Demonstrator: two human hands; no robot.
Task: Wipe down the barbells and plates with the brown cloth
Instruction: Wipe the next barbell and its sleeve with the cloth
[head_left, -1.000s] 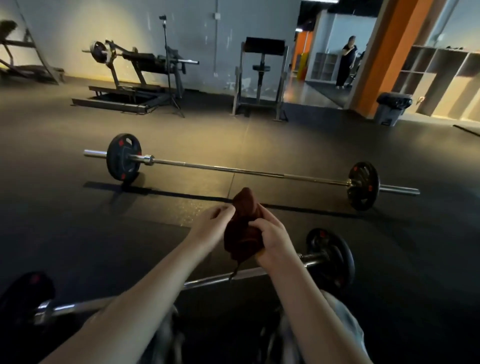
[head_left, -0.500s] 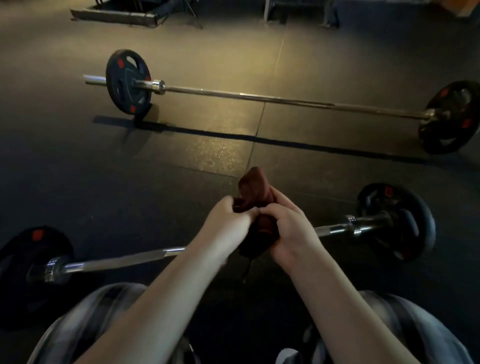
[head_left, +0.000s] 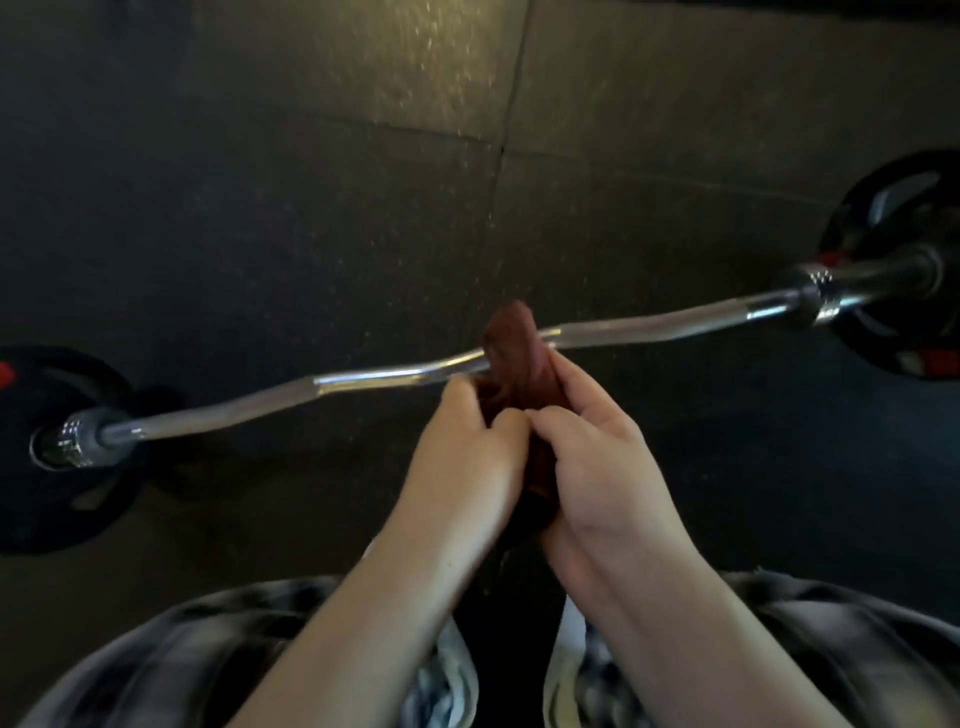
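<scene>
Judging from how things lie, the wiping looks barely begun, and nothing shows which parts are already clean. At nine o'clock the left plate (head_left: 62, 509) stands on the dark rubber floor (head_left: 260, 182), black with a red mark and no cloth near it. From it the barbell (head_left: 234, 410), a chrome bar with bends, runs across towards two o'clock. Just below centre the left hand (head_left: 467, 457) pinches the brown cloth (head_left: 511, 348) with curled fingers. The cloth is bunched into an upright reddish-brown wad, its top in front of the bar's middle — whether it touches the metal I cannot tell. The right hand (head_left: 597, 467) grips the same wad from the other side. At two o'clock the right plate (head_left: 883, 343) is likewise unreached — both plates and most of the bar seem left to do.
</scene>
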